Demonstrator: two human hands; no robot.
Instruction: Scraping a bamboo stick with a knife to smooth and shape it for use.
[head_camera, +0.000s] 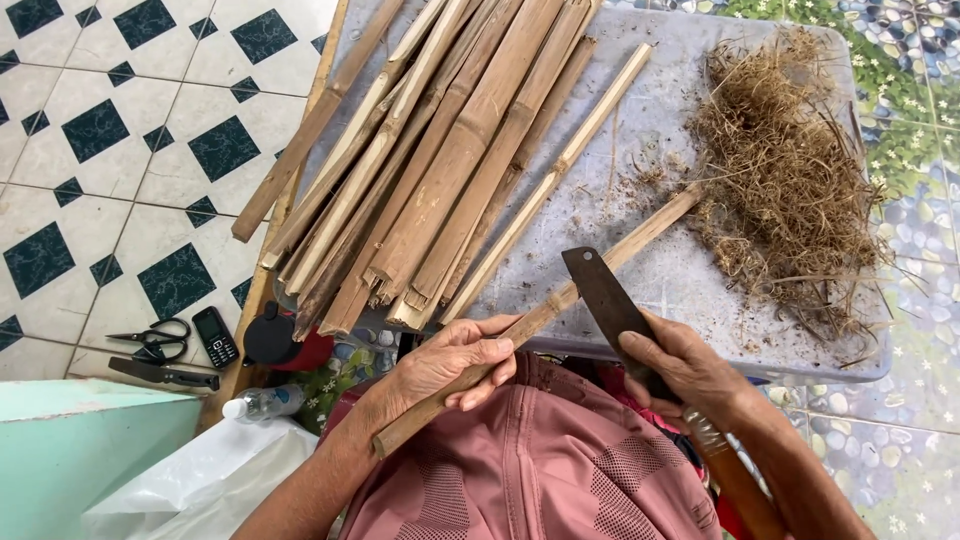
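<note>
My left hand (455, 362) grips a long split bamboo strip (590, 275) near its lower end; the strip runs diagonally up and right across a grey table (690, 290). My right hand (685, 368) holds a flat dark-bladed knife (605, 295) by its wooden handle (735, 480). The blade lies across the strip just right of my left hand, touching or very close to it. Below both hands lies the pink cloth on my lap (540, 460).
A bundle of split bamboo pieces (440, 160) lies on the table's left half, overhanging its near edge. Dry brown shavings (785, 170) heap at the right. On the tiled floor at left lie scissors (150, 340), a small phone (215, 336), a plastic bottle (262, 402).
</note>
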